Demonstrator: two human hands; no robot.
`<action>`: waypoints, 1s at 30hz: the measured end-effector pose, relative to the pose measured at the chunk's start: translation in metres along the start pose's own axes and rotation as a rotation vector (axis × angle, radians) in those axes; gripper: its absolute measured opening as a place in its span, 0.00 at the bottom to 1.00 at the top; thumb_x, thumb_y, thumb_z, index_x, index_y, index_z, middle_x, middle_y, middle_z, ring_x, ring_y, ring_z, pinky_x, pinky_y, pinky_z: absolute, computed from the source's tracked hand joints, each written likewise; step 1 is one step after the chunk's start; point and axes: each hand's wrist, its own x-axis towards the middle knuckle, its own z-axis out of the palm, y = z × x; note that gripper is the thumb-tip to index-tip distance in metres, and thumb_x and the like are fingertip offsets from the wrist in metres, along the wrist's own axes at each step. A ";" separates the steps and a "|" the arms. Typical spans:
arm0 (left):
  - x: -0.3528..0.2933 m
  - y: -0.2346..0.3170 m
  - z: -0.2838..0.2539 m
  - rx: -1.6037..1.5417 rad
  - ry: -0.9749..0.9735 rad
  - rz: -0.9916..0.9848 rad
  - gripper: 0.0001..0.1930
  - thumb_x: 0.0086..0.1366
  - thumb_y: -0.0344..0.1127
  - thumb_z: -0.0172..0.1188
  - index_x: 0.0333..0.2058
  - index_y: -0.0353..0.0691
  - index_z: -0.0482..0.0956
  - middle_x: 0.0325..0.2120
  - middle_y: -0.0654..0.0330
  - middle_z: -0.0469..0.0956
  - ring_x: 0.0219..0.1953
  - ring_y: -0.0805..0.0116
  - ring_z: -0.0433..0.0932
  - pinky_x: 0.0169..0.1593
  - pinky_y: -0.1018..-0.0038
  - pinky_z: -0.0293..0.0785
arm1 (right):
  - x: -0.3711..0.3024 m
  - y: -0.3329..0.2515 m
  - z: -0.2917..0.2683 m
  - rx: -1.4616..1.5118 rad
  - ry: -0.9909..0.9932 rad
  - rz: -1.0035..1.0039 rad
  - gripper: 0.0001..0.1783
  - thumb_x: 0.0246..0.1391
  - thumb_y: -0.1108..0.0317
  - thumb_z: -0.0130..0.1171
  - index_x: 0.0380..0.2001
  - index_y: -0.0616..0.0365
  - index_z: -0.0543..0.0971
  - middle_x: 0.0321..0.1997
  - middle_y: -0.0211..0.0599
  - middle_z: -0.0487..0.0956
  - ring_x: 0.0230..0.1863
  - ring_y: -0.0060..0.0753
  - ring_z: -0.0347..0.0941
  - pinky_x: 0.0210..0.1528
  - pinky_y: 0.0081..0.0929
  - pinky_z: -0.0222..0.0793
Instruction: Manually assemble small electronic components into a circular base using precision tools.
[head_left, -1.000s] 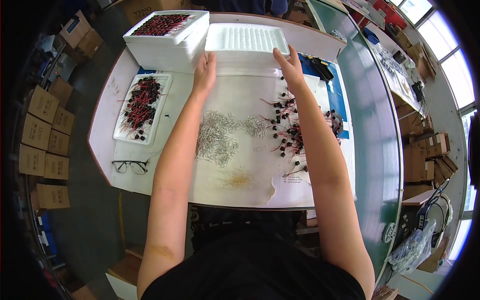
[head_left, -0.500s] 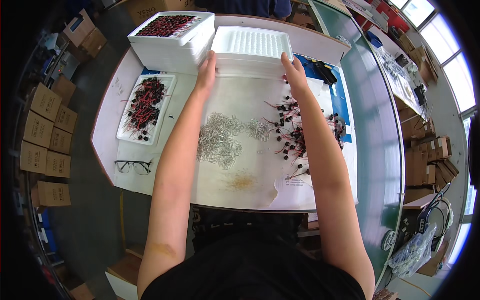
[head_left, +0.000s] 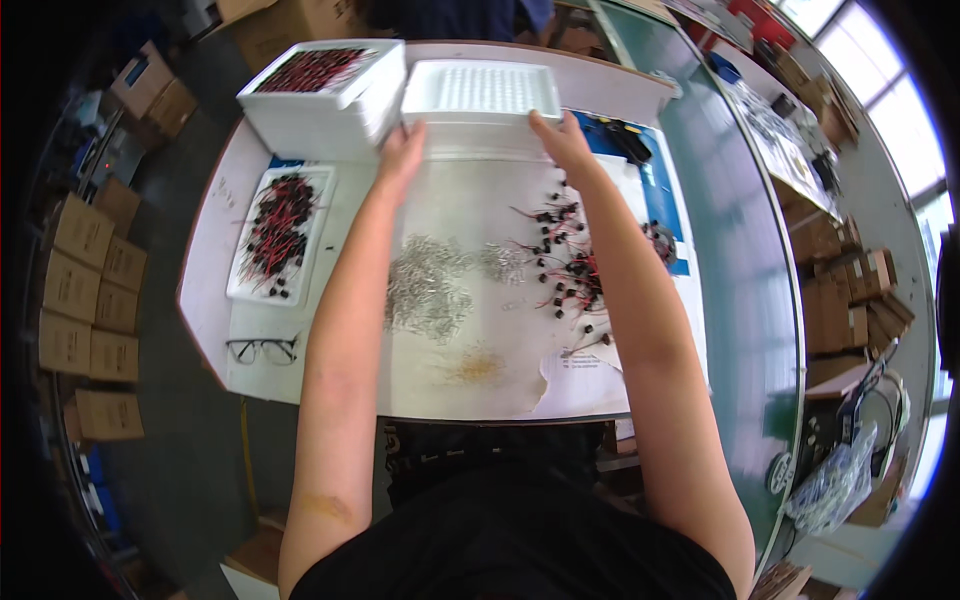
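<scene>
At the back of the table is a white foam tray (head_left: 480, 78) with rows of small cells, on top of more white foam. My left hand (head_left: 401, 158) grips it at the near left side, and my right hand (head_left: 564, 140) grips its near right corner, thumb on the rim. Both hands' far fingers are hidden. Left of it stands a stack of white foam trays (head_left: 320, 130), its top one filled with black parts with red wires. Between my forearms lie a heap of small clear and metallic pieces (head_left: 430, 290) and a smaller heap (head_left: 505, 263).
Loose black parts with red wires (head_left: 575, 270) lie beside my right forearm. Another white tray (head_left: 238, 285) of them sits at left, above eyeglasses (head_left: 262, 350). A black tool (head_left: 628, 140) lies on the blue mat (head_left: 655, 190). Low white walls border the table.
The whole view has shifted slightly, moving the table's far side left and down in the picture. Both hands remain on the white foam tray.
</scene>
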 end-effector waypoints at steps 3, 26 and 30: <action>-0.007 -0.012 -0.015 0.364 0.334 0.010 0.31 0.71 0.50 0.63 0.59 0.27 0.76 0.56 0.45 0.82 0.59 0.52 0.80 0.62 0.61 0.73 | -0.021 -0.029 0.011 -0.160 0.189 0.035 0.45 0.64 0.41 0.66 0.68 0.67 0.68 0.64 0.50 0.78 0.59 0.42 0.77 0.61 0.35 0.72; -0.208 0.029 0.011 0.234 -0.580 0.033 0.10 0.75 0.36 0.61 0.36 0.36 0.83 0.33 0.58 0.86 0.39 0.74 0.83 0.42 0.78 0.77 | -0.379 0.050 -0.112 0.515 -0.165 -0.084 0.12 0.64 0.73 0.64 0.50 0.64 0.83 0.43 0.37 0.86 0.37 0.24 0.81 0.42 0.25 0.78; -0.352 0.024 -0.032 0.198 -1.114 -0.117 0.10 0.74 0.36 0.63 0.35 0.36 0.85 0.34 0.56 0.87 0.31 0.69 0.85 0.37 0.74 0.79 | -0.372 0.034 -0.110 0.334 -0.180 -0.238 0.09 0.63 0.73 0.64 0.44 0.64 0.84 0.39 0.37 0.86 0.36 0.27 0.82 0.40 0.27 0.78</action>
